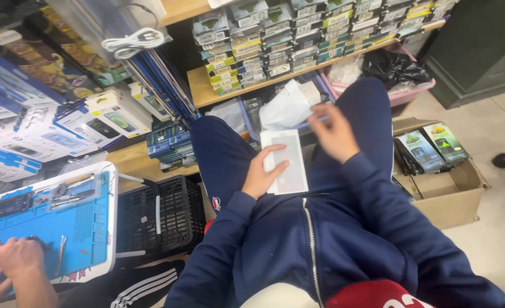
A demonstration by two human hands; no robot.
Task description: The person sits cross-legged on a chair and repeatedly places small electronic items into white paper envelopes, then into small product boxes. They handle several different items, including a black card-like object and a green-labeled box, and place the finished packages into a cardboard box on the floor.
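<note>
A wooden shelf [207, 91] runs across the far side, its stacked small packets [298, 34] glossy and flat, with more boxes [47, 125] piled at far left; their tops are cut off by the frame. A brown cardboard carton [457, 197] sits on the tiled floor at right, open, with dark packets standing in it. A black plastic crate [172, 214], ribbed and slotted, stands left of the person's knees. At near left a blue rubbery mat [76, 228] on a white tray holds small metal tools; another person's hands [7, 268] rest at its near edge, partly cut off.

The person sits in a dark blue zip jacket and trousers. On the lap lies a thin white flat box [286, 162], smooth, rectangular, its long axis running near to far, tilted slightly left at the far end. The left hand [261, 174] lies on its left edge, thumb across the face, pinning it lightly. The right hand [335, 134], blurred, hovers released above the far right corner, holding nothing.
</note>
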